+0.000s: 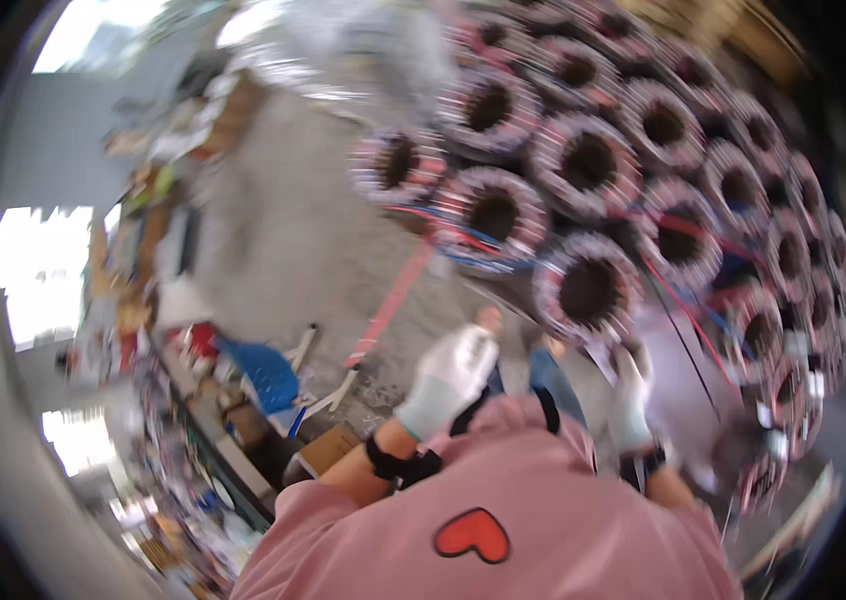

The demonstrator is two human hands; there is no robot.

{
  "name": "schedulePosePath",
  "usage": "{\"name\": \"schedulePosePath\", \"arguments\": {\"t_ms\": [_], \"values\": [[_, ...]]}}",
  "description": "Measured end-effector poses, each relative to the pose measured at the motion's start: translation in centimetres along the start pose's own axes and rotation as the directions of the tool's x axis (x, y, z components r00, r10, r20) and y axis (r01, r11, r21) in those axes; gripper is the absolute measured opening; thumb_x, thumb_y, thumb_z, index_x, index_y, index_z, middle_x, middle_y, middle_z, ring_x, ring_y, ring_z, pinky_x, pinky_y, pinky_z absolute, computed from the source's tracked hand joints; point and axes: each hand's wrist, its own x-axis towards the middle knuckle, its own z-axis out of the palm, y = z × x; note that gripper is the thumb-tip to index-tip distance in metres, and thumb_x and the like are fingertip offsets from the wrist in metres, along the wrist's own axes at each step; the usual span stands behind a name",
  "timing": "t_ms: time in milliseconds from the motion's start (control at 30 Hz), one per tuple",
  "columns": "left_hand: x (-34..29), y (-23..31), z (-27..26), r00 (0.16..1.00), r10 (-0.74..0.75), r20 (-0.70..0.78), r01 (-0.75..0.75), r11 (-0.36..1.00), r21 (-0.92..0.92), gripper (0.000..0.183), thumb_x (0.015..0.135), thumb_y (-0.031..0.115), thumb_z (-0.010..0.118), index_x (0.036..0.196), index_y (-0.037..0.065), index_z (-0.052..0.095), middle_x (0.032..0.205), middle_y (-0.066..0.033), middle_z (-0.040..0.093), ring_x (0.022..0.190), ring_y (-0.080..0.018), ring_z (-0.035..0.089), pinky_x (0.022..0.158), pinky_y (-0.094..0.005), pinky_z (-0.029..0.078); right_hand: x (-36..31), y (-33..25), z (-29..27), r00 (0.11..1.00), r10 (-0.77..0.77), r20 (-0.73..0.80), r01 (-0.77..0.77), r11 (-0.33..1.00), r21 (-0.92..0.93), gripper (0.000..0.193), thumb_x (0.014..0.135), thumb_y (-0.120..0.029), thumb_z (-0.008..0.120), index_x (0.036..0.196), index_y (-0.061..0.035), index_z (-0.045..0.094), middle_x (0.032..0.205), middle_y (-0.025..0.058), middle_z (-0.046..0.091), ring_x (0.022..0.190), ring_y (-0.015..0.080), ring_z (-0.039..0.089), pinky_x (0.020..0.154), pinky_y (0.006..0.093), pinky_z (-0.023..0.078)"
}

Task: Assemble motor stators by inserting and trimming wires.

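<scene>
My left hand (455, 372), in a white glove, hangs in front of my body over the floor, apart from the parts. Its fingers are smeared by motion, and I see nothing held in it. My right hand (631, 392), also gloved, is beside the near edge of a ring-shaped motor stator (541, 290) with a dark round bore. Between that hand and the stator shows a small white sheet or flap (600, 362). Whether my right fingers touch or grip either one is too blurred to tell.
Several more wound stators (585, 130) stand packed together ahead and to the right, with red and blue straps or leads across some. Red tape (391, 305) runs along the grey floor. At left lie a blue plastic piece (261, 372), a cardboard box (331, 447) and a cluttered bench.
</scene>
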Motion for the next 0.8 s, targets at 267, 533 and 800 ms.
{"name": "schedulePosePath", "arguments": {"t_ms": [267,533,800], "values": [[-6.0,-1.5,-0.8,0.974,-0.211,0.086,0.215,0.976,-0.044,0.019,0.099,0.030,0.056,0.105,0.013,0.062,0.097,-0.0095,0.068,0.090,-0.0344,0.067,0.075,-0.0457,0.054,1.6,4.7,-6.3,0.989,0.093,0.118,-0.054,0.951,-0.304,0.029,0.089,-0.004,0.050,0.114,0.0000,0.064,0.079,0.0023,0.057,0.061,0.0080,0.046,0.053,0.0219,0.036],[-8.2,-4.8,-3.8,0.986,-0.167,-0.024,0.161,0.972,-0.169,0.020,0.097,0.030,0.055,0.100,0.011,0.062,0.093,-0.0116,0.069,0.087,-0.0369,0.067,0.075,-0.0500,0.053,-13.2,-11.1,12.2,0.631,0.493,0.599,0.532,0.287,-0.796,0.030,0.095,-0.014,0.064,0.124,-0.0081,0.063,0.095,0.0066,0.068,0.079,0.0211,0.061,0.066,0.0349,0.051],[-14.0,-10.3,-8.3,0.972,-0.223,-0.075,0.206,0.960,-0.189,0.021,0.098,0.030,0.054,0.100,0.011,0.062,0.096,-0.0122,0.070,0.090,-0.0374,0.068,0.076,-0.0506,0.053,-3.8,4.3,4.3,0.776,0.557,0.296,-0.295,0.736,-0.610,0.028,0.096,-0.014,0.062,0.124,-0.0084,0.063,0.093,0.0060,0.067,0.078,0.0212,0.060,0.064,0.0345,0.050]]}}
